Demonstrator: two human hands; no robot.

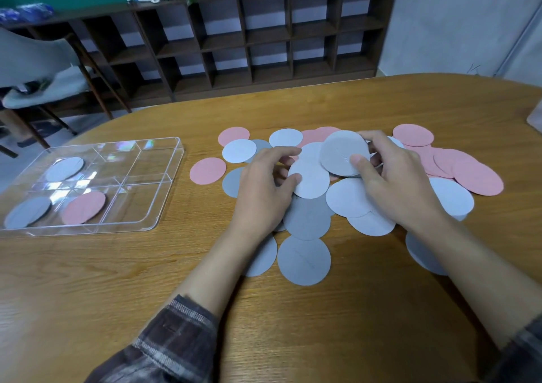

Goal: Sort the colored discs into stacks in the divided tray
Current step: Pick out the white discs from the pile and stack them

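Observation:
A heap of pink, light grey and darker grey discs point(305, 261) covers the middle of the wooden table. My left hand point(264, 189) pinches a light grey disc point(312, 178) at its left edge. My right hand point(393, 183) holds a grey disc point(341, 152) lifted and tilted above the heap, thumb on its face. At the left stands a clear divided tray point(164, 183). It holds a light grey disc point(65, 168) in a far compartment, and a darker grey disc point(28, 212) and a pink disc point(84, 207) in near compartments.
Pink discs point(478, 177) pile up at the right of the heap. The table's point(117, 280) far edge curves behind the discs. Beyond it stand a dark wooden shelf unit point(264, 45) and a grey chair point(38, 69) at the left.

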